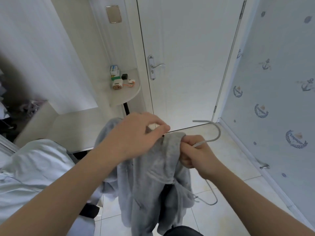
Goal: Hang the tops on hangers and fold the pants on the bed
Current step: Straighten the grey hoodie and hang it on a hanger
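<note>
Soft grey fleece zip-up top (pixel 153 181), held in the air over pale floor tiles (pixel 226 217), draped on a thin grey wire hanger (pixel 215 133); hook curving up to the right, lower bar showing beside the hem; right hand (pixel 196 153), fingers clenched round the hanger's neck and the collar; left hand (pixel 136 133), fingers pinching fabric at the collar's top; bed with pale green sheet (pixel 34 167) at left; white door (pixel 187 57) ahead; small rounded white shelf (pixel 126 94) carrying little boxes.

A grey fleece top (pixel 153 181) hangs limp on a grey hanger (pixel 215 133), its hook sticking right.
</note>
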